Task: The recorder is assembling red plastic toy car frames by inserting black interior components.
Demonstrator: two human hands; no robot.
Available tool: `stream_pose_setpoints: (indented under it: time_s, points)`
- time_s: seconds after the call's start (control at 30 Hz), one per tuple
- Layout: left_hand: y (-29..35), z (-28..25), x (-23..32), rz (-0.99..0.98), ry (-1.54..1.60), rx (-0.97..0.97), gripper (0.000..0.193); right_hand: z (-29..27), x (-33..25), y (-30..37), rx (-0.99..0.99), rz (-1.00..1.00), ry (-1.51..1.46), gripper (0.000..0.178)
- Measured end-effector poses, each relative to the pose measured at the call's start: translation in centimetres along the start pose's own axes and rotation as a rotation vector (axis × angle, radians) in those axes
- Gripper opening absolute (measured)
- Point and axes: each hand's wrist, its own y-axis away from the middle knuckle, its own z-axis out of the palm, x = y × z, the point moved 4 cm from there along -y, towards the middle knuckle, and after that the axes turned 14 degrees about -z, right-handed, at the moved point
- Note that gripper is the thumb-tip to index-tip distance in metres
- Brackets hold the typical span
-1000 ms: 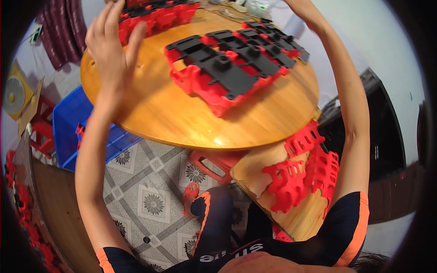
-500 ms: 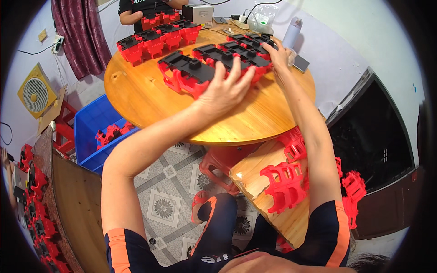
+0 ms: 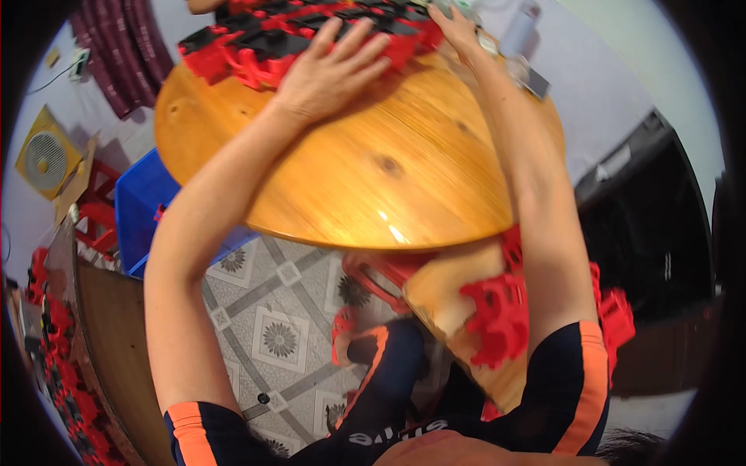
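A row of red plastic housings with black tops (image 3: 256, 62) stands crowded at the far side of the round wooden table (image 3: 373, 179). My left hand (image 3: 330, 78) rests against the near side of the row, its fingers spread over the black tops. At the row's right end, my right hand (image 3: 457, 35) touches the last housings with fingers stretched out. Both arms reach far forward. The hands cover part of the row, and motion blurs the housings.
A blue bin (image 3: 136, 210) stands below the table's left edge. To the right, red plastic frames (image 3: 497, 318) lie on a wooden board (image 3: 443, 287). A pale bottle (image 3: 519, 31) stands behind my right hand. More red and black housings (image 3: 66, 365) line the far left.
Both hands have pushed the housings away from me and leftward, against the other group at the far side. More of the near tabletop shows, and the head view has shifted.
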Motion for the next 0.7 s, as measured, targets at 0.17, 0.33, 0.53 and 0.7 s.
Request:
stream_pose_setpoints:
  time_s: [0.17, 0.33, 0.53, 0.7]
  points:
    - [-2.1, -6.1, -0.8, -0.029, 0.286, 0.219, 0.045, -16.3, -5.8, 6.7, -0.535, 0.302, -0.518, 0.057]
    - [-2.0, -11.0, 1.1, -0.294, -0.096, 0.393, 0.033, -35.6, -13.0, 23.2, -0.439, 0.156, -0.333, 0.046]
    - [4.1, -24.9, 19.6, -0.538, 0.89, 0.277, 0.043, -45.0, -14.5, 45.6, -0.338, 0.434, -0.271, 0.05]
    - [12.2, -23.6, 29.7, -1.231, 1.188, -0.266, 0.052, -32.7, -19.0, 52.4, -0.143, -0.019, 0.483, 0.057]
